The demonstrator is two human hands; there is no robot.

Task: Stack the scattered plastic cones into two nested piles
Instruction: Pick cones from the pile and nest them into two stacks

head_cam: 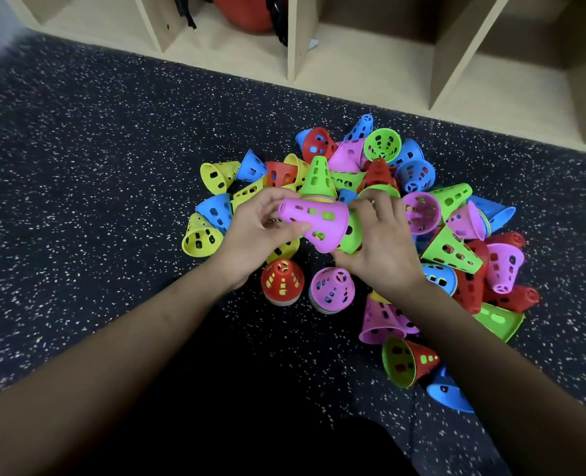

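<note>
Your left hand has fingers and thumb pinched on the narrow tip end of a pink cone, which lies on its side in mid-air with its wide mouth toward your right hand. The right hand is curled around a green cone seated in that mouth, apparently nesting or separating the two; can't tell how far in it sits. Judging by looks: thin perforated plastic, light, stiff enough to hold shape but the rim will flex, and smooth, so nested ones may wedge. Grip at the rim or through the slots, not mid-wall. Just below your hands, two upright stacks stand on the floor: a red-topped stack and a pink-topped stack, side by side, close but seemingly not touching. Those look like your two piles. Just beyond the grip stands a green upright cone on a few others. The loose heap spreads beyond and to the right of the hands, with cones lying at all angles and some already partly nested. A wooden cubby shelf sits well beyond the heap. Most cones remain unstacked. Watch your right forearm: it hangs over cones near the pink-topped stack and could knock them.
</note>
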